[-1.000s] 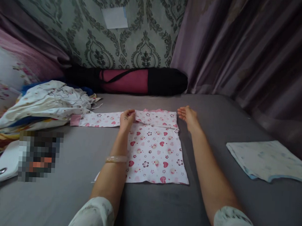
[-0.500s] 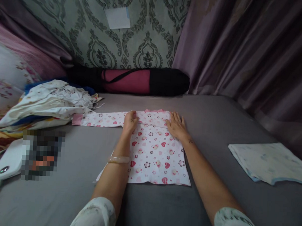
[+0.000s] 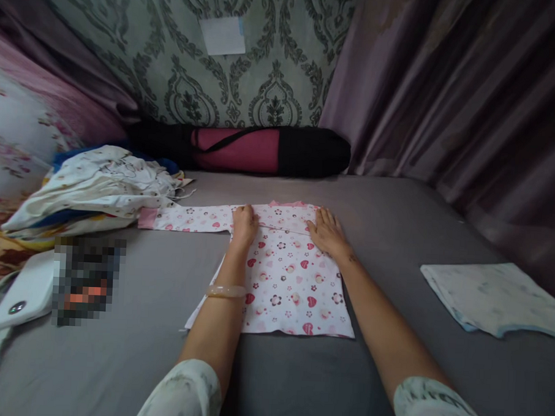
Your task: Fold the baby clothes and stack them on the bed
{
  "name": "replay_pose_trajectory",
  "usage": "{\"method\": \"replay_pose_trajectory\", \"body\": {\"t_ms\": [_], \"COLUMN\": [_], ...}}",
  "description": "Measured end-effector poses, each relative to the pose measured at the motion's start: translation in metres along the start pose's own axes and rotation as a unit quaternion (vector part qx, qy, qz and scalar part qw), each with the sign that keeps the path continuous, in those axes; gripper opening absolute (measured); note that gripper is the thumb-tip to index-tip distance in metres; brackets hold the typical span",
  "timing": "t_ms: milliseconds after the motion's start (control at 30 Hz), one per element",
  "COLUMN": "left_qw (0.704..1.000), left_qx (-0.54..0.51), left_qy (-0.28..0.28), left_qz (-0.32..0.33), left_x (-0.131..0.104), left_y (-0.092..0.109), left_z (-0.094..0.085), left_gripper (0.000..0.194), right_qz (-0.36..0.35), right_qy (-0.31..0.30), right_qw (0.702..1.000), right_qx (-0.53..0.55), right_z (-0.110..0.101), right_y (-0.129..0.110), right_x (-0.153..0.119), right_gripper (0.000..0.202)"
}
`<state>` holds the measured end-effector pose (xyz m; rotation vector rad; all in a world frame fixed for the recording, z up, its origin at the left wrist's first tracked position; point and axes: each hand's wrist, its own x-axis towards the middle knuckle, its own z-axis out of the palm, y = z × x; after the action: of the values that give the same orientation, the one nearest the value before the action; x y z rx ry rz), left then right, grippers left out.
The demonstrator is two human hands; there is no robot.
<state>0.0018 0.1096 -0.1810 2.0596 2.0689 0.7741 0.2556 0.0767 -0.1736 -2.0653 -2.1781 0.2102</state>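
Observation:
A small white long-sleeved shirt [image 3: 287,282] with red hearts and flowers lies flat on the grey sheet, its pink collar edge away from me. One sleeve [image 3: 194,218] stretches left and ends in a pink cuff; a band of printed cloth lies across the top of the body. My left hand [image 3: 245,224], a pale bangle on its wrist, is closed on the cloth near the left shoulder, its fingertips mostly hidden. My right hand [image 3: 329,232] lies flat on the right shoulder, fingers stretched out.
A heap of crumpled clothes [image 3: 108,182] sits at the left, touching the cuff. Nearer are a white device [image 3: 28,292] with a cable and a blurred patch. A folded pale garment [image 3: 498,297] lies at the right. A black and dark pink long bag [image 3: 238,150] rests along the wall.
The view has shifted slightly, so everything appears a little further right. My left hand's fingers have settled lower on the cloth. My right hand stays flat on the shirt.

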Motion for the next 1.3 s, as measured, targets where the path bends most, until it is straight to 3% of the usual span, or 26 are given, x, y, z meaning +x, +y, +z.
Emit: {"method": "replay_pose_trajectory", "body": {"t_ms": [167,267,433,700,867,1033,1167,1300], "left_qw": [1.000,0.999,0.998,0.997,0.996,0.997,0.997,0.991], "left_qx": [0.007,-0.013,-0.047,-0.075,-0.080,-0.073,-0.072,-0.126], "left_qy": [-0.011,-0.010,0.001,-0.006,-0.004,-0.003,-0.011,-0.019], "left_qz": [-0.028,-0.038,-0.039,-0.036,-0.031,-0.033,-0.025,-0.042], "left_x": [-0.001,-0.002,-0.001,0.003,0.002,0.001,0.000,0.003], "left_y": [0.000,-0.001,-0.004,-0.008,-0.007,-0.007,-0.006,-0.002], "left_z": [-0.003,-0.005,-0.006,-0.008,-0.012,-0.015,-0.015,-0.026], "left_gripper": [0.026,0.025,0.027,0.030,0.031,0.032,0.029,0.027], "right_qz": [0.024,-0.002,-0.004,0.009,-0.005,-0.047,-0.044,-0.028], "right_qy": [-0.055,-0.046,-0.047,-0.071,-0.068,-0.075,-0.061,-0.083], "right_qw": [0.998,0.999,0.999,0.997,0.998,0.995,0.997,0.996], "right_qx": [-0.014,0.002,0.010,-0.003,0.019,0.036,0.016,0.021], "right_z": [-0.016,-0.019,-0.009,-0.008,-0.015,-0.001,0.006,-0.002], "right_y": [-0.015,-0.034,-0.052,-0.050,-0.074,-0.096,-0.097,-0.101], "right_x": [0.005,0.004,-0.002,0.003,0.007,0.006,0.006,0.007], "right_gripper": [0.072,0.072,0.069,0.068,0.067,0.064,0.064,0.064]}}
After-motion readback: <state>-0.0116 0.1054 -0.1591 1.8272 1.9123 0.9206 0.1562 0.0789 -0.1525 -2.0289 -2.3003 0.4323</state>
